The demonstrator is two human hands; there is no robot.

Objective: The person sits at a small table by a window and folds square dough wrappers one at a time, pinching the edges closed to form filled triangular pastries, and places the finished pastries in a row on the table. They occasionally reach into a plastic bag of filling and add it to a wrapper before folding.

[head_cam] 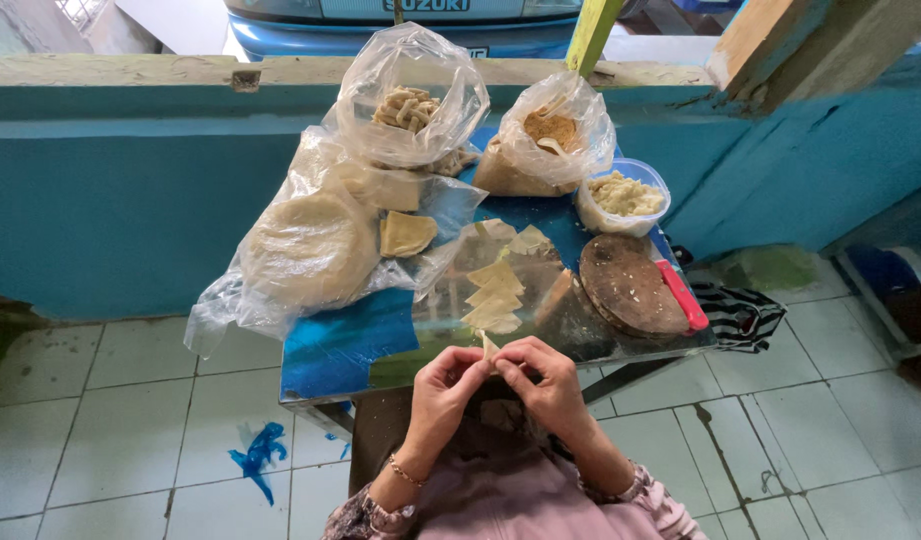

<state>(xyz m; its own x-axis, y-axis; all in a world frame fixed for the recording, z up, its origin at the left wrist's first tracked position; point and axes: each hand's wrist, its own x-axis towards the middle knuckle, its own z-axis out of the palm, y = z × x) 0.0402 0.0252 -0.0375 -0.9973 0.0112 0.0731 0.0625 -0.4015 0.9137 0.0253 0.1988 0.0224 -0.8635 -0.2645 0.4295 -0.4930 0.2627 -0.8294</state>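
At the far left of the table (330, 350), a stack of round wrappers (305, 250) lay inside an opened plastic bag (230, 310), probably so the sheets stayed soft while within reach. Just beside it sat a single folded wrapper (406, 234), and behind that a bag of rolled pieces (410, 105) stood open-mouthed. Nearer the front edge, the left hand (442, 385) was raised in front of the chest, wrist bent inward, thumb and fingers pinched on a small wrapper piece (489, 347). That piece stood between both hands, just above the table's near edge. A row of cut triangles (494, 295) lay in a line just beyond the hands, apparently laid out for easy picking. The right hand (548, 380) mirrored the left, fingers curled and gripping the same piece from the other side, knuckles up. Further right, a bag of brown crumbs (545, 140) and a tub of pale filling (625, 195) sat at the back, and a round wooden board (630, 285) with a red-handled knife (680, 295) lay at the right edge.
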